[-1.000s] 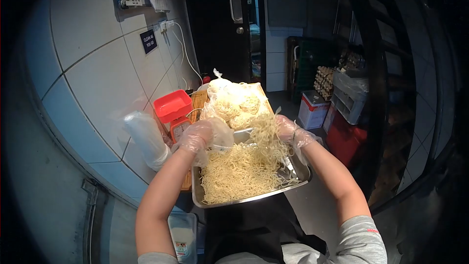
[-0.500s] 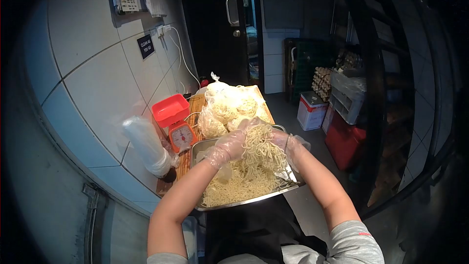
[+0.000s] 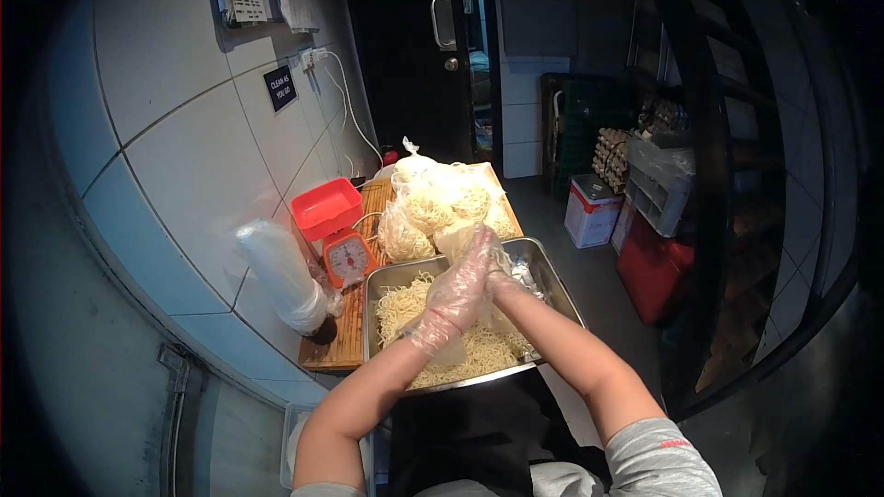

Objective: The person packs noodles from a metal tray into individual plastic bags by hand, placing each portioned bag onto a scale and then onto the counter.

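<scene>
Grey sleeves [image 3: 663,460] are flanking a black apron [image 3: 479,433] at the near edge. Steel tray [image 3: 565,300] is sitting just ahead, long axis apparently running left to right across the body, forearms reaching over it. Loose noodles [image 3: 407,302] are lying in the tray, directly below the hands and spreading out to the left; the left hand [image 3: 463,290] is being the nearer one to that heap. Both hands are wearing clear plastic gloves and pointing away from the body, close together above the tray. Left fingers are stretching straight, lined up side by side, palm turning inward, no noodles showing on the visible side. Right hand [image 3: 500,273] is mostly hiding behind the left; cannot tell its finger spread, whether the palms are touching, or whether anything is sitting between them.

Bagged noodles [image 3: 451,198] are resting just beyond the fingertips, on a wooden table [image 3: 343,336]. Orange scale [image 3: 350,258] and plastic roll [image 3: 281,276] are standing off to the left. Farther right, white bucket [image 3: 592,212] and red box [image 3: 652,276] are sitting on the floor. Dark door [image 3: 396,64] is standing at the back.
</scene>
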Available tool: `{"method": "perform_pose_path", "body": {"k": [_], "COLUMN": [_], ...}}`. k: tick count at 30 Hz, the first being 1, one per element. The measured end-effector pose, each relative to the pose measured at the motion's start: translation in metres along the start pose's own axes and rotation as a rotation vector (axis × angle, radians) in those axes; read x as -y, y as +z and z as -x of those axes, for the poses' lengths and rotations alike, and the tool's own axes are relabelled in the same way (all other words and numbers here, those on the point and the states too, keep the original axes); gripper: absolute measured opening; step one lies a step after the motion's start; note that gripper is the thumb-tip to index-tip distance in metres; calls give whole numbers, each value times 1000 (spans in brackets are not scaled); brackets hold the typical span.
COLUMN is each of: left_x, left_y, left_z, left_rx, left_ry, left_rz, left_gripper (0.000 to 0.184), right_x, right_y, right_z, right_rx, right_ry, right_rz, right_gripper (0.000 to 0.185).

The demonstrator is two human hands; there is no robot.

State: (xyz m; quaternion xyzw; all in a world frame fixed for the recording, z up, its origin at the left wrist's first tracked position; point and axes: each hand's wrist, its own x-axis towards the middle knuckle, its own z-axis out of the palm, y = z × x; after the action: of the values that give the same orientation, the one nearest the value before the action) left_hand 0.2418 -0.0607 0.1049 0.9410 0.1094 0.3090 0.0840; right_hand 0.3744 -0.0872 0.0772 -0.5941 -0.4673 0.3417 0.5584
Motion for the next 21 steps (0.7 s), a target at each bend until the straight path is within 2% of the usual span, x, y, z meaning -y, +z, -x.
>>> {"method": "perform_pose_path", "body": {"k": [2, 3, 6, 7, 9, 10, 11, 15, 18, 19, 20, 21], "left_x": [16, 14, 42, 45, 42, 42, 50, 42, 54, 48, 46, 46], "left_y": [4, -21, -44, -57, -67, -68, -63, -76, -70, -71, -74, -76], "left_z": [-6, -18, -29, -31, -34, -35, -35, -41, -53, -52, -54, -56], "left_rx": [-76, 275, 496, 537, 515, 507, 512, 480, 474, 367, 334, 305], "left_ry": [-7, -330, -735, -735, -744, -747, -700, -556, -640, -707, -635, -563], "left_rz": [21, 183, 565, 780, 744, 726, 923, 1086, 878, 872, 874, 873], "left_gripper": [70, 63, 51, 44, 44, 44, 48, 57, 59, 58, 58, 58], "right_x": [8, 14, 38, 54, 87, 114, 131, 142, 138, 142, 123, 107], "right_y": [1, 1, -31, -34, -38, -38, -39, -60, -61, -52, -50, -43], "right_z": [-5, -10, -45, -42, -33, -22, -14, -4, -1, 7, 2, 6], "right_rx": [75, 112, 655, 643, 608, 585, 560, 509, 331, 238, 166, 127], "right_ry": [43, 62, 15, 106, 187, 180, 174, 52, -25, -56, -176, -189], "right_rz": [306, 460, 1049, 885, 794, 869, 942, 587, 460, 546, 731, 762], "right_gripper": [37, 36, 34, 32, 33, 36, 40, 46, 44, 51, 74, 88]}}
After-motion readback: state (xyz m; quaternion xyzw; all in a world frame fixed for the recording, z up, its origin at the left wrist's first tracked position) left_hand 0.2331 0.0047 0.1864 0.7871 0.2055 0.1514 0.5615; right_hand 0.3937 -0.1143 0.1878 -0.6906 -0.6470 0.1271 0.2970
